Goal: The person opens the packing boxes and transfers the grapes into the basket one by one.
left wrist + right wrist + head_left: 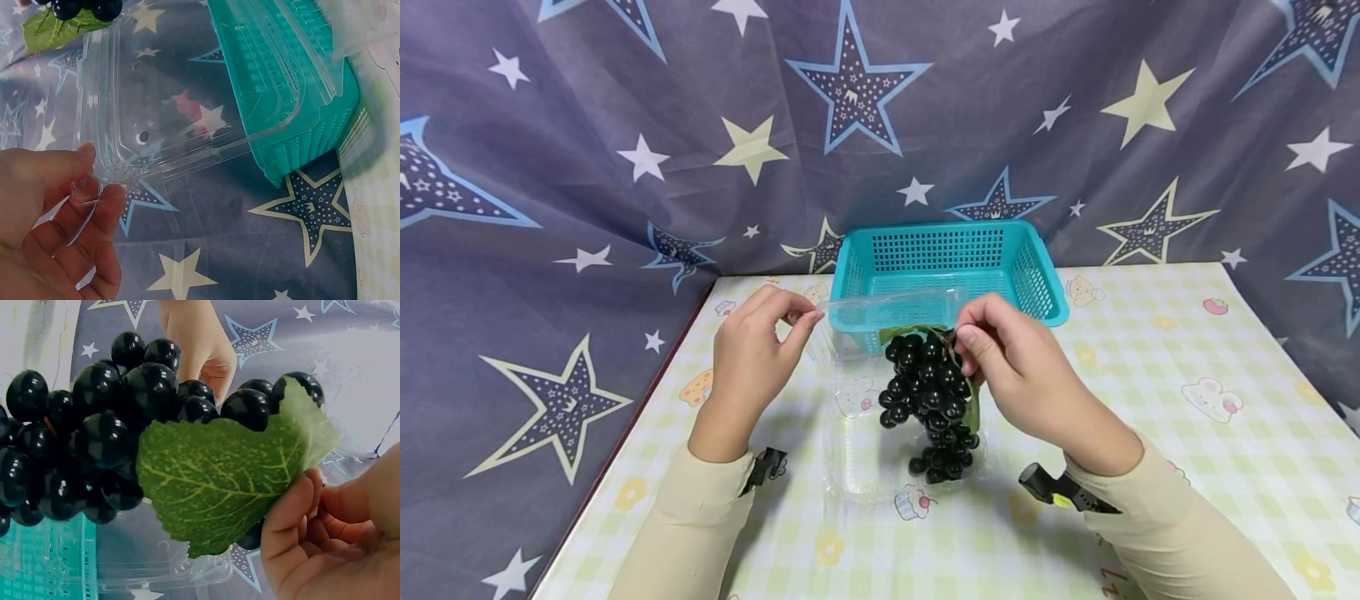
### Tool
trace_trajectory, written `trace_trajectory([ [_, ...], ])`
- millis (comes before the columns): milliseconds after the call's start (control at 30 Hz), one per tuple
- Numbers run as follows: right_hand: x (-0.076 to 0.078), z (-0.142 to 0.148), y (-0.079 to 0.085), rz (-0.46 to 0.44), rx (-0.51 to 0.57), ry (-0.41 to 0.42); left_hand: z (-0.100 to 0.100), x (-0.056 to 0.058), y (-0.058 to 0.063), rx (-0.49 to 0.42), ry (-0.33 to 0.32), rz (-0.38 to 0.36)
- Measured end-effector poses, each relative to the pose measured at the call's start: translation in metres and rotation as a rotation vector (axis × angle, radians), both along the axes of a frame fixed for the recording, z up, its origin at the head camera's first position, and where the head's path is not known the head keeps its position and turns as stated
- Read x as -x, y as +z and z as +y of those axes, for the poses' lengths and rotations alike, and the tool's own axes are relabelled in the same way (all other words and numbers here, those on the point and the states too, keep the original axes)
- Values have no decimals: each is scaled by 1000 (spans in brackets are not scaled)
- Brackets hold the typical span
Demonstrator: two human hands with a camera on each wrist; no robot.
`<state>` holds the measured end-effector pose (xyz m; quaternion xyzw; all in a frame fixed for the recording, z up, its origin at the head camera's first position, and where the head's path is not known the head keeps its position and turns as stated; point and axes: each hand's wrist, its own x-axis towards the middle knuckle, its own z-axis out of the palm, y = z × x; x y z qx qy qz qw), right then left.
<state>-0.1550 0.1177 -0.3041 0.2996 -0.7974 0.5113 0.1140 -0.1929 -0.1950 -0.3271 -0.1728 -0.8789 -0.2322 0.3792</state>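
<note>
A bunch of shiny black grapes [925,383] with green leaves hangs from my right hand [1022,375], which pinches it at the stem end. The right wrist view shows a veined leaf [212,481] just beside those fingertips. My left hand [756,358] pinches the edge of the raised lid of a clear plastic clamshell box [861,454]. In the left wrist view the lid's corner [125,169] lies between thumb and fingers. The box stands open on the table, and the grapes hang over its right part, hiding some of it.
Behind the box stands a teal perforated basket [1052,292], partly seen through the clear lid. A checked tablecloth [1150,358] with cartoon prints covers the table. A dark curtain [925,108] with stars hangs along the back and left.
</note>
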Motion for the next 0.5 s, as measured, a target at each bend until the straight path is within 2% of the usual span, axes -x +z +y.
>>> trace_trajectory([
  [200,-1,1,2,-46,59,18,-1,0,0,0,-2,4],
  [500,0,2,3,-64,149,54,-2,0,0,-1,3,0],
])
